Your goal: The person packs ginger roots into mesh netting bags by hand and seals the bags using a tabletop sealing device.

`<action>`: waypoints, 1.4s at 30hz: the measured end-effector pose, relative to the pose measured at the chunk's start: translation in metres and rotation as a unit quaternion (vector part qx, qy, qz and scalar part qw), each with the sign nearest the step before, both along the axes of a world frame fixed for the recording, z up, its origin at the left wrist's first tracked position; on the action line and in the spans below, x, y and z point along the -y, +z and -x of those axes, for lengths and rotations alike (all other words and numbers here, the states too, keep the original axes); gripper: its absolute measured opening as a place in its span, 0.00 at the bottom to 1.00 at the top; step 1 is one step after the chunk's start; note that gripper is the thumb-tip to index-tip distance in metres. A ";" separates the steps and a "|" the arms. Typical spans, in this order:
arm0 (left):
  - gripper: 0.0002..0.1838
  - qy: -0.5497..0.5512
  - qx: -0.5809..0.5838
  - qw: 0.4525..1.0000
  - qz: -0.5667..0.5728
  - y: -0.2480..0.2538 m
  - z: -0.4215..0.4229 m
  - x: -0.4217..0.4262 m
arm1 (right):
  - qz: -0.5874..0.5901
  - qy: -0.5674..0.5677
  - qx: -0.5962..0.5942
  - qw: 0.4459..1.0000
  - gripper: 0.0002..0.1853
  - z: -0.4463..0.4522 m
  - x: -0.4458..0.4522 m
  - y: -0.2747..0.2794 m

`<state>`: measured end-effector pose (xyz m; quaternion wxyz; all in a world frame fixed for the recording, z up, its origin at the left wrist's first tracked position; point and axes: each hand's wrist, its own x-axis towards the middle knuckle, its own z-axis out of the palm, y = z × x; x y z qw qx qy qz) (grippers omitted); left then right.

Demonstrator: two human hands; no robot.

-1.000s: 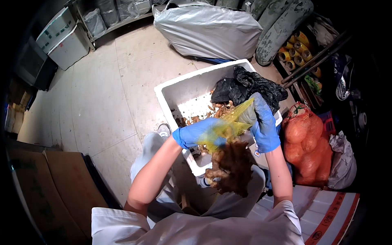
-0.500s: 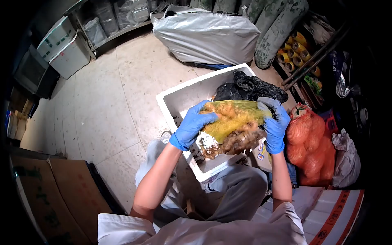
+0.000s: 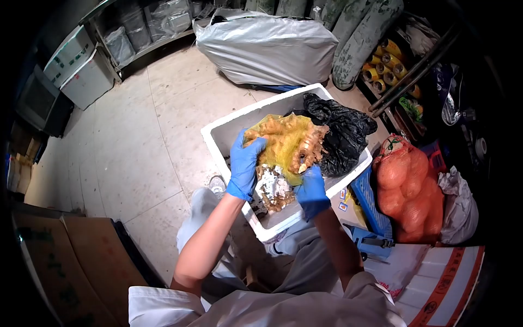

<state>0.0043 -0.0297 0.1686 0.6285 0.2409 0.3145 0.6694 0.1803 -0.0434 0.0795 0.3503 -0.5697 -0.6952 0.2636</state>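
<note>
Gripping the upper left part of a yellow mesh bag [image 3: 279,143], the left hand [image 3: 245,166], in a blue glove, is closed on the netting with the thumb over it. The right hand [image 3: 312,192], also gloved in blue, is at the bag's lower right edge; its fingers are partly hidden, so I cannot tell whether they are closed. The bag is near the middle of the frame, above the white foam box [image 3: 261,107], and is filled with knobbly, ginger-like roots [image 3: 311,146], some bulging bare at its right side.

Below the bag, loose brown pieces [image 3: 274,200] lie on the bottom of the box, around a patch of white. A crumpled black plastic bag [image 3: 343,133] fills the right part of the box and hangs over its rim.

To the right of the box is a red mesh sack [image 3: 408,188] of large round items, with a crumpled pale bag [image 3: 458,210] just beside it. A blue plastic piece [image 3: 373,210] stands between the sack and the box. At the top of the frame, a bundle under a silvery cover [image 3: 267,49] rests on the floor [image 3: 131,141]. Brown cardboard [image 3: 60,267] is at lower left, and a white carton with red bands [image 3: 447,283] is at lower right.
</note>
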 end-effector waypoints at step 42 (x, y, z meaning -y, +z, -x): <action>0.12 -0.095 -0.143 0.985 0.007 0.009 0.015 -0.003 | -0.181 -0.045 0.004 0.982 0.06 -0.053 0.010 0.210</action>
